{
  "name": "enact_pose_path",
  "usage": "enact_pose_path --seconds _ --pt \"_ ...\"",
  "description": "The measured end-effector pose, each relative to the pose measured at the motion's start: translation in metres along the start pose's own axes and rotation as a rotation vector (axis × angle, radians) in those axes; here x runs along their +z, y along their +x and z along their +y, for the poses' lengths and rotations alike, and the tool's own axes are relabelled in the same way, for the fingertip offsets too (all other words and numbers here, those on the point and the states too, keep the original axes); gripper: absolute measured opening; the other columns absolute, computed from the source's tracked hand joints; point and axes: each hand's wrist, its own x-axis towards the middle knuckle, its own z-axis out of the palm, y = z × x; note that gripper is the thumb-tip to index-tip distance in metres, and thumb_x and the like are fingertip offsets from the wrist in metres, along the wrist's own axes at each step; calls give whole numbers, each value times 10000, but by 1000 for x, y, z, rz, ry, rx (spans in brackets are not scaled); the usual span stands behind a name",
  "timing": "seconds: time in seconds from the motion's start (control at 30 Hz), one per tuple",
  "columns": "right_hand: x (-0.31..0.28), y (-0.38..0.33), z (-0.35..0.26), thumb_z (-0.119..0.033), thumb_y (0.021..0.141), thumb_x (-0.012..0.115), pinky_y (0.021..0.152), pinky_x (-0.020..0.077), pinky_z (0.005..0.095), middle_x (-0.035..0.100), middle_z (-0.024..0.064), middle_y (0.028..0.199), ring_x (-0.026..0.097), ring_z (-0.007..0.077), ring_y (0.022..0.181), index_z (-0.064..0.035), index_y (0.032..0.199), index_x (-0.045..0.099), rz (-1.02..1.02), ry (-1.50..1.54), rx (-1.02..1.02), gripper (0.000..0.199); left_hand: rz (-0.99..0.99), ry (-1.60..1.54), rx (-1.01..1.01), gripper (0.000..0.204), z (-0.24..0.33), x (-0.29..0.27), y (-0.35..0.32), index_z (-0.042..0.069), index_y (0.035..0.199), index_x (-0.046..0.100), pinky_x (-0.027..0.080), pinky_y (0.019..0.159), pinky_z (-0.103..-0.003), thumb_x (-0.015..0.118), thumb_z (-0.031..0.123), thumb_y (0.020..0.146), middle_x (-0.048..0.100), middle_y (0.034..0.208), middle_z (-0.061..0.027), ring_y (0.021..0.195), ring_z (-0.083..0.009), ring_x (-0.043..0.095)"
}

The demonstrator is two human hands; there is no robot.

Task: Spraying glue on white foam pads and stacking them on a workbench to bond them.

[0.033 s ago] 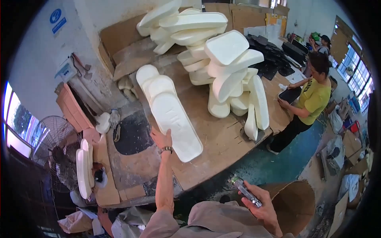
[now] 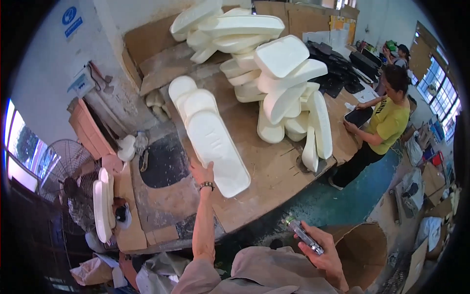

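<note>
I have my left hand [image 2: 203, 174] stretched out to the near end of a long white foam slab [image 2: 215, 149], fingers closed round its lower left edge. The slab lies on the wooden surface [image 2: 274, 166], topmost of a short overlapping row of the same pieces, well apart from the tall heap of foam pieces [image 2: 274, 83] further back. My right hand [image 2: 320, 250] is down near my body, wrapped tight round a small cylindrical tool [image 2: 304, 235] with a greenish tip. I judge this as the pick-up step: the slab is gripped but not yet lifted. The next move calls for drawing it toward me without dragging the pieces beneath, and bringing the tool to it. A person in a yellow shirt [image 2: 387, 122] works at the far edge.
</note>
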Motion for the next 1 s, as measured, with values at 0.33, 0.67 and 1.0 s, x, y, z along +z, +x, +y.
enact_pose_path --seconds 0.33,0.67,1.0 --pt "28 46 -22 -57 889 749 767 497 288 672 102 940 642 178 847 24 1420 585 17 -127 -165 562 -320 58 -19 632 -44 37 0 37 1315 552 490 1028 -487 834 277 802 595 1326 -232 1212 -416 599" --pt "40 63 -58 -173 865 780 735 487 269 654 95 906 611 149 795 77 1374 601 101 -213 -317 594 -329 6 -18 627 -42 26 -8 35 1315 548 489 1024 -497 828 279 810 596 1300 -222 1200 -422 598" --pt "43 62 -61 -226 880 785 699 492 277 676 103 891 642 171 759 85 1342 625 172 -235 -284 579 -332 1 31 605 -43 29 -6 30 1305 553 492 1013 -495 825 264 818 599 1287 -215 1193 -423 599"
